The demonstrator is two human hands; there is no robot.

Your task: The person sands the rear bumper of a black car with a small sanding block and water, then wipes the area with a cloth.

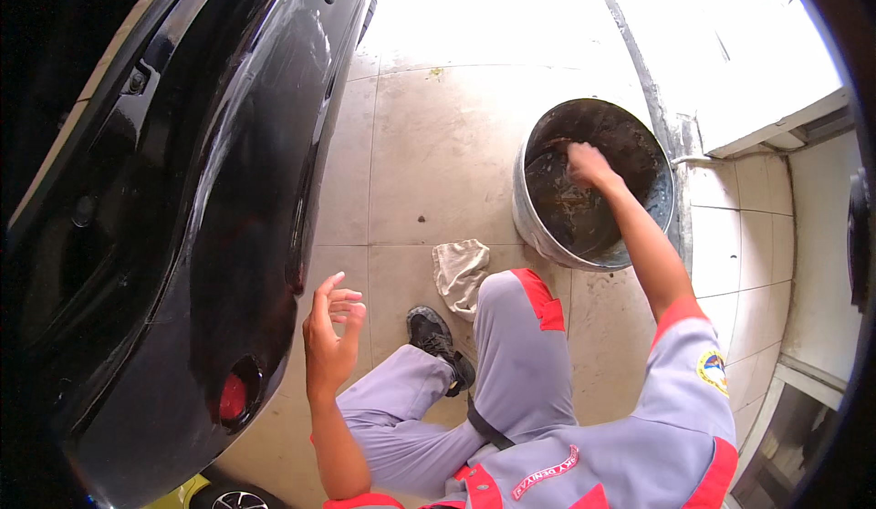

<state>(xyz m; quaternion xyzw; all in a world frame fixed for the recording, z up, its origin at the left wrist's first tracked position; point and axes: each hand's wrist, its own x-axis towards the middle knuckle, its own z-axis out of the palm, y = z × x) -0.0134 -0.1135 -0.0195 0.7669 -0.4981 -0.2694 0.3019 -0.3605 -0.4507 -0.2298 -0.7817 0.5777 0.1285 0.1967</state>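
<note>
1. Car bumper (pixel 246 190) at the floor's (pixel 438 162) visible left edge: probably stiff, slick
2. Left hand (pixel 333 336): fingers loosely curled, apparently empty
3. Round tub (pixel 538 231) near floor's right edge: likely heavy; grasp opposite rims
4. Right hand (pixel 589 164) within: cannot tell grip

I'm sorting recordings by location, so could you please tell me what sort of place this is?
Probably a car body workshop: a whitish-streaked black bumper, a round tub with the right hand inside, and grey-and-red workwear.
</note>
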